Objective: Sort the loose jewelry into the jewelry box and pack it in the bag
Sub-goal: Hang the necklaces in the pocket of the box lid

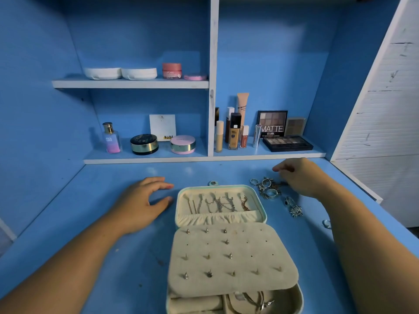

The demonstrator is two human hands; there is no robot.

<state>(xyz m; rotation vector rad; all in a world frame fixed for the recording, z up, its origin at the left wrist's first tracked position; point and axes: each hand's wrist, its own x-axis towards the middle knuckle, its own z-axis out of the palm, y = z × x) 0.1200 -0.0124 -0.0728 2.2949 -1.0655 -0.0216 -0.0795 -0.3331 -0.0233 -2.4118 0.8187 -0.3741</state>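
An open cream jewelry box lies on the blue desk. Chains hang in its lid, and several stud earrings sit in its holed flap. A lower compartment holds more pieces. Loose silver rings lie in a pile right of the lid, with more rings nearer me and a single one further right. My right hand hovers at the pile's right edge, its curled fingers pinching a small dark ring. My left hand rests on the desk left of the lid, fingers relaxed. No bag is in view.
Shelves behind the desk carry cosmetics: a perfume bottle, powder compacts, foundation bottles and eyeshadow palettes. A white cabinet door stands at the right. The shelf edge runs just beyond my hands.
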